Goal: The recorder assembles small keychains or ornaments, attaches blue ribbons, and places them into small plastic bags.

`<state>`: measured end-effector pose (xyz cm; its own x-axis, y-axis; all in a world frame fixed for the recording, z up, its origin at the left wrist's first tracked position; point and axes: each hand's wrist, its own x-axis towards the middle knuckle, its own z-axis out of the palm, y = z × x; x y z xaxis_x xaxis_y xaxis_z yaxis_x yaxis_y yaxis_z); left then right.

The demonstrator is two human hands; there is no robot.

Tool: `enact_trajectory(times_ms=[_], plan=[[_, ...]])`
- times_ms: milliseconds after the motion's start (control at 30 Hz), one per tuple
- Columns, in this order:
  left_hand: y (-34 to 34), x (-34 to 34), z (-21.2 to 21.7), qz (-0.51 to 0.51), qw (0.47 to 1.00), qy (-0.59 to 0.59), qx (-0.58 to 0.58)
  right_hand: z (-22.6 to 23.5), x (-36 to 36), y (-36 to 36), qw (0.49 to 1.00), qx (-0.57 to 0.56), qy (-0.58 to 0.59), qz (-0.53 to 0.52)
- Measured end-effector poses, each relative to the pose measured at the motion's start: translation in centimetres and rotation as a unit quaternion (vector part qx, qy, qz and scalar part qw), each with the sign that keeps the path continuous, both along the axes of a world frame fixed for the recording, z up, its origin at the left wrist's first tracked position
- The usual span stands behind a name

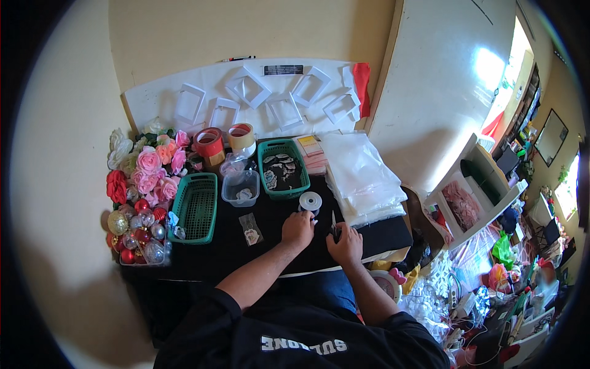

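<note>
My left hand (297, 229) rests on the black table (233, 252), fingers curled, just below a white ribbon spool (310, 202); it seems to pinch a thin strand from the spool, too small to be sure. My right hand (345, 243) is closed on a pair of small scissors (334, 225), blade pointing up toward the spool. Both hands sit close together near the table's front edge.
Two green baskets (195, 209) (283, 169), a clear plastic tub (240, 187), tape rolls (209, 142), artificial roses (149, 169) and shiny baubles (138, 234) fill the left. Stacked clear bags (362, 178) lie right. White card frames (252, 92) hang behind. Cluttered floor at right.
</note>
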<state>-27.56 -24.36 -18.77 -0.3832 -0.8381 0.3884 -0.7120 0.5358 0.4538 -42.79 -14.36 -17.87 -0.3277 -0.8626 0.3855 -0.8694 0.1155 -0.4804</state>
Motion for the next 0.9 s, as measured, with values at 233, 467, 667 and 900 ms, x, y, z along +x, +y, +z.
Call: enact_trajectory(times_ms=[233,467,667,900], plan=[[1.6,4.0,0.6,-0.017,0.995,-0.041,-0.089,-0.1,-0.1,-0.1,1.000,-0.002,-0.008,0.007],[4.7,8.1,0.6,-0.039,0.994,-0.029,-0.095,-0.9,-0.8,-0.6,0.999,0.023,-0.045,0.007],[5.6,9.1,0.7,-0.052,0.993,0.039,-0.103,-0.6,-2.9,-1.3,0.974,0.061,-0.216,0.019],[5.2,9.1,0.8,-0.023,0.988,0.101,-0.113,3.2,-1.6,1.3,0.838,0.189,-0.477,0.187]])
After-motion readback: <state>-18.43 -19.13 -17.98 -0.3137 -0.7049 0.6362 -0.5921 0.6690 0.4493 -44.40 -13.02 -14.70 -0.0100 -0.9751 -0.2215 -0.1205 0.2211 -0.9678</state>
